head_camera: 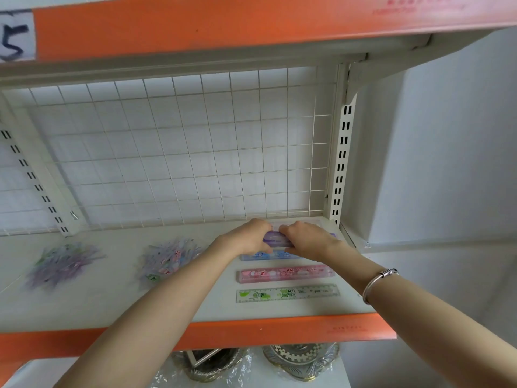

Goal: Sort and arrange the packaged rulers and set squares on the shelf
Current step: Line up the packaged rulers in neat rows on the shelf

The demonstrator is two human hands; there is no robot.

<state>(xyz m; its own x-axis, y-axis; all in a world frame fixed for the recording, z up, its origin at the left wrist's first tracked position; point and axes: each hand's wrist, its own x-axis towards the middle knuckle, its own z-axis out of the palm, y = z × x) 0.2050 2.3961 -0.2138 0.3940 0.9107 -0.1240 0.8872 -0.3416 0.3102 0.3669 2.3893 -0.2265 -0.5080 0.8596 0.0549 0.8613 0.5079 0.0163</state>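
Both left hand [247,238] and right hand [306,240] pinch the purple ruler [275,238] with curled fingers, behind the blue ruler [258,256].

It was a shop: orange-edged display shelf [279,330] at six o'clock, wire grid [181,149] at twelve, slotted upright [342,152] at two.

Both bare forearms reach forward over the front edge of the shelf [134,306] toward its back right corner, the left one coming in from lower left and the right one from lower right. Left hand [247,238] and right hand [306,240] sit side by side, close together, backs up, fingers curled down. Together they grip the purple ruler pack [275,240], thumbs on its near side. The right wrist wears a silver bangle [377,284].
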